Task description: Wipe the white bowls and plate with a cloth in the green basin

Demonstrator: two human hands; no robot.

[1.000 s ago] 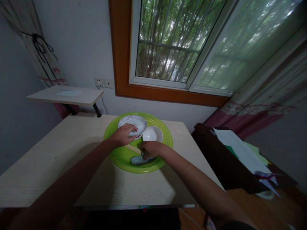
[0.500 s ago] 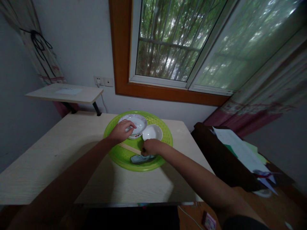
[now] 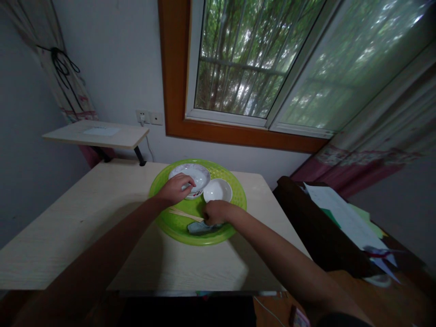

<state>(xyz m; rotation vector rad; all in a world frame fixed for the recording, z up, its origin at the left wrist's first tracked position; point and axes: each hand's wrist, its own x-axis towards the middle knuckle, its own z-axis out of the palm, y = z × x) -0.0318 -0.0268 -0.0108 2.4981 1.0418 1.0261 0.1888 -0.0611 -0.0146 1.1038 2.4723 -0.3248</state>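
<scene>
A round green tray [image 3: 173, 234] lies on the table. My left hand [image 3: 177, 188] hovers at the near left rim of a wide white patterned bowl [image 3: 200, 175]; its fingers are loosely bent and apart, and whether it touches the rim I cannot tell. My right hand [image 3: 215, 212] is closed around the right end of some wooden chopsticks [image 3: 185, 215], whose left ends point toward my left wrist. Just beyond that hand sits a smaller white bowl [image 3: 218, 188]. A grey-green cloth [image 3: 200, 228] lies on the tray below the chopsticks, partly hidden by my right hand.
The tray stands near the far edge of the pale wooden table [image 3: 102, 200]. A small raised shelf [image 3: 98, 134] with a paper on it is at the back left. Beyond the table's right side, papers [image 3: 344, 218] lie on a dark brown surface. A window is behind.
The left ends of the chopsticks have spread slightly apart in my right hand's grip. My left hand stays by the wide bowl. The whole view has shifted slightly.
</scene>
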